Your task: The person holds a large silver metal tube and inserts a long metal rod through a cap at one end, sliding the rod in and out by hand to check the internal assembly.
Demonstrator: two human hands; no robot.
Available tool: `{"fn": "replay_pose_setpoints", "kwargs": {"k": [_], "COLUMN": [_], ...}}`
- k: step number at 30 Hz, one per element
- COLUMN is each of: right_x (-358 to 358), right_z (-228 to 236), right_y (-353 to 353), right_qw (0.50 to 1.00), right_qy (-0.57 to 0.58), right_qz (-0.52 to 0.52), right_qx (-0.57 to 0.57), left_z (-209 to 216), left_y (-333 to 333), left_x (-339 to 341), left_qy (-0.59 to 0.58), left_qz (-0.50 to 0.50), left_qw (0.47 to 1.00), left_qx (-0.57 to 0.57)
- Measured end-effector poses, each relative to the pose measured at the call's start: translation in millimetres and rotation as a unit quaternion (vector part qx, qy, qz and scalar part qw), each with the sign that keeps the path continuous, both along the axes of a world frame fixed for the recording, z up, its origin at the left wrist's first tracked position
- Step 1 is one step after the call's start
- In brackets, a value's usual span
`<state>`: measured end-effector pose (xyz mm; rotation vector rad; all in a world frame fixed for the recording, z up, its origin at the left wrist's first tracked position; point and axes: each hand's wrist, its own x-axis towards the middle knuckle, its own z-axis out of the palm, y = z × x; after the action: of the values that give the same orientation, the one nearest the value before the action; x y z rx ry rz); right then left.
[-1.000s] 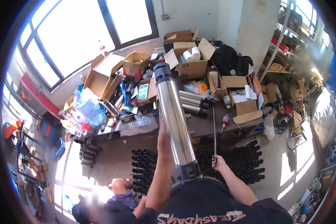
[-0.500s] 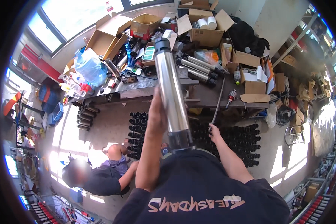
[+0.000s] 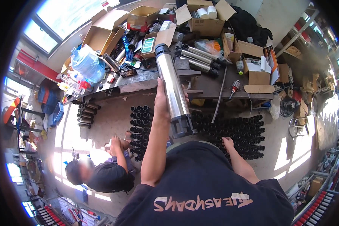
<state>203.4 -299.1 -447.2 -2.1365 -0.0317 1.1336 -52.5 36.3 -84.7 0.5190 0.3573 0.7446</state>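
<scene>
My left hand (image 3: 162,100) is wrapped round a shiny metal cylinder (image 3: 172,84) with black end fittings. The cylinder is held upright but tilted, in front of the bench. Its near end is a black slotted fitting (image 3: 182,126). Lower right, my right hand (image 3: 227,143) has its fingers curled, over rows of black ring-shaped parts (image 3: 241,132); what it holds, if anything, is hidden. A long thin metal rod (image 3: 220,96) lies on the bench, its near end sticking out past the edge, apart from my right hand.
Several similar metal cylinders (image 3: 199,60) lie on the cluttered bench (image 3: 207,94). A small red-and-silver part (image 3: 234,88), cardboard boxes (image 3: 209,24) and a plastic bag (image 3: 87,64) are there too. At left, another person (image 3: 105,177) sits low beside more black parts (image 3: 140,128).
My right hand has let go of the rod and moved down towards me. My left hand has shifted up along the cylinder. The other person's arm has drawn back from the black parts.
</scene>
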Motion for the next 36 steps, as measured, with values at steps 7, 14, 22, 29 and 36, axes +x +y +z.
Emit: {"fn": "replay_pose_setpoints", "kwargs": {"k": [7, 14, 22, 29, 36], "right_x": [-12, -13, 3, 23, 41], "right_z": [-19, -6, 18, 29, 43], "right_y": [-47, -25, 11, 113, 163], "right_qw": [0.998, 1.000, 0.998, 0.992, 0.920], "right_qy": [-0.001, -0.018, -0.015, 0.050, 0.306], "right_qz": [-0.063, 0.004, 0.056, 0.000, -0.090], "right_qx": [0.007, 0.007, 0.037, 0.119, 0.228], "left_z": [18, 18, 56, 44, 27], "left_y": [-6, -4, -7, -4, 1], "left_x": [15, 20, 17, 18, 16], "left_qy": [-0.159, -0.252, 0.068, -0.054, -0.171], "left_qz": [-0.017, -0.051, 0.017, 0.010, -0.077], "left_qw": [0.986, 0.964, 0.997, 0.998, 0.974], "left_qx": [-0.048, -0.064, -0.023, -0.024, -0.124]}}
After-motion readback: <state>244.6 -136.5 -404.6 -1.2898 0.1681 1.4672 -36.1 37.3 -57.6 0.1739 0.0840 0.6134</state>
